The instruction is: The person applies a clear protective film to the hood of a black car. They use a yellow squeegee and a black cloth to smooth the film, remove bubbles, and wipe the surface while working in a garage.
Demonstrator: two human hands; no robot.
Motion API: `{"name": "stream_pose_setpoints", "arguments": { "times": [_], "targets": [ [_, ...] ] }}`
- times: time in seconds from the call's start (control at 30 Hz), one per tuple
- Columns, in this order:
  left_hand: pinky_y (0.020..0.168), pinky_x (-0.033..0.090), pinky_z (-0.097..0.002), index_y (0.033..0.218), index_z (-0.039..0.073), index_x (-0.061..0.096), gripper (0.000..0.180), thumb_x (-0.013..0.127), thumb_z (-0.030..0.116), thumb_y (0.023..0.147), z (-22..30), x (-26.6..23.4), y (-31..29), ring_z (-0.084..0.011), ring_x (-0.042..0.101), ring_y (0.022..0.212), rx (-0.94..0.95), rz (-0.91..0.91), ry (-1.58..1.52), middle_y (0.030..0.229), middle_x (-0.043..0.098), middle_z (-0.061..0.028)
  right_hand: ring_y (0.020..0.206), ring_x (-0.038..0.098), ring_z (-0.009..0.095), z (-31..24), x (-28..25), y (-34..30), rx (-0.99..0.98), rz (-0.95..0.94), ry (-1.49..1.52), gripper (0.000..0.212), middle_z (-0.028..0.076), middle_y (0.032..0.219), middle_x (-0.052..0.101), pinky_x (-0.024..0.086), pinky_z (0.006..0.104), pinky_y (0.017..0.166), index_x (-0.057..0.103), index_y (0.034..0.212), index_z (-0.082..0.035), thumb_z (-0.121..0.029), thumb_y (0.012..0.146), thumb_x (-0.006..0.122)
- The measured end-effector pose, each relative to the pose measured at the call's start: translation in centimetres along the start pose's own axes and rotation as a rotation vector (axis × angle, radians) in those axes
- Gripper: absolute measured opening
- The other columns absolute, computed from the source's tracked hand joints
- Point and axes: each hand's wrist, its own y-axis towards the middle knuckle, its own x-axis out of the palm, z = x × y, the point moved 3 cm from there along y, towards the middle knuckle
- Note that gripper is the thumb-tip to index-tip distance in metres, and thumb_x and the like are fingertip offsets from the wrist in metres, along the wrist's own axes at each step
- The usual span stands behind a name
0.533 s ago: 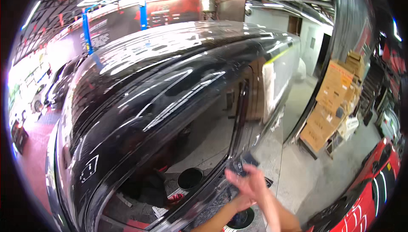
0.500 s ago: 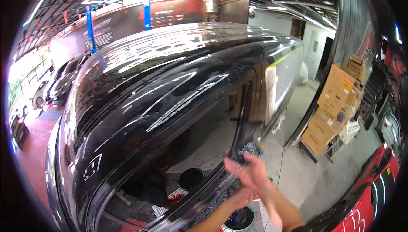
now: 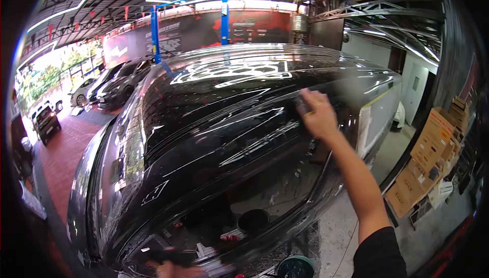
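Along the near side edge of the roof of the black car (image 3: 229,143), the right hand (image 3: 318,115) lies flat, fingers together; whether the palm covers anything cannot be told. The left hand (image 3: 175,271), blurred, is low by the side window's lower edge, its grip unreadable. Grey floor (image 3: 338,247) stretches between the car and cardboard boxes (image 3: 418,168); a bucket (image 3: 295,269) stands beside the car. Half a second earlier, both hands were together near the window's right end.

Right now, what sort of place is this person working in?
Probably a car workshop or detailing garage: a black car fills the middle, blue lift-like posts rise behind it, and other cars stand at the left.
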Motion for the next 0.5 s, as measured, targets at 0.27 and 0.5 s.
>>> {"name": "stream_pose_setpoints", "arguments": {
  "times": [0.27, 0.5],
  "targets": [
    [0.104, 0.045, -0.054, 0.146, 0.003, 0.033, 0.058, 0.042, 0.043, 0.105, 12.4, -3.0, -2.5, -0.0406, 0.053, 0.125, 0.705, -0.267, 0.089, 0.133, 0.053, -0.0283, 0.133, 0.043, 0.041, -16.5, 3.0, -2.2, -0.121, 0.06, 0.112, 0.043, 0.014, 0.135, 0.058, 0.022, 0.0574, 0.115, 0.059, 0.131, -0.008, -0.029, 0.094, 0.059],
    [0.092, 0.055, -0.0436, 0.144, 0.0, 0.035, 0.067, 0.028, 0.054, 0.105, 14.5, 9.2, 2.4, -0.0361, 0.069, 0.099, 1.09, 0.225, 0.218, 0.128, 0.058, -0.0254, 0.125, 0.05, 0.038, -9.6, 0.8, -0.2, 0.082, -0.125, 0.148, 0.046, 0.021, 0.131, 0.057, 0.034, 0.0485, 0.109, 0.055, 0.132, -0.001, -0.026, 0.094, 0.059]
  ]
}}
